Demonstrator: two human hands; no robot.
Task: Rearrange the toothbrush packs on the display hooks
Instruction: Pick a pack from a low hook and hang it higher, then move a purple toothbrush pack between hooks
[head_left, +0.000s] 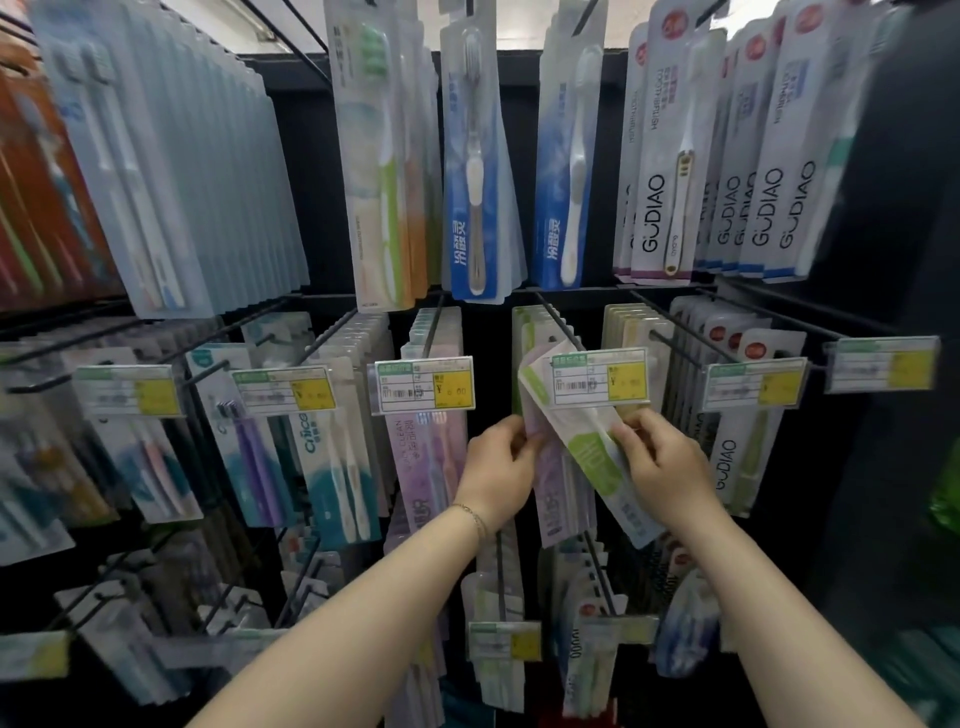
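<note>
the job looks mid-way at best. the left hand (498, 467) pinches a purple pack (553, 470) by its edge, fingers curled onto it. the right hand (660, 467) grips a green-and-white pack (592, 449), fingers clamped on its right edge. that pack leans slanted across the front of the hook (558, 319), with its top tucked behind the price tag (597, 382). whether its hole sits on the wire i cannot tell.

both packs are in the middle row, at the hook with the 4th tag from the left, between the lilac stack (426, 457) and the gudiao stack (727, 462). neither hangs straight, so i judge this hook unfinished. the neighbouring hooks look tidy, but which are already sorted cannot be told.

counted: 2 hands, 2 packs in hand, 6 price tags along the middle row, and 2 blue packs (470, 156) fronting the top row above.
</note>
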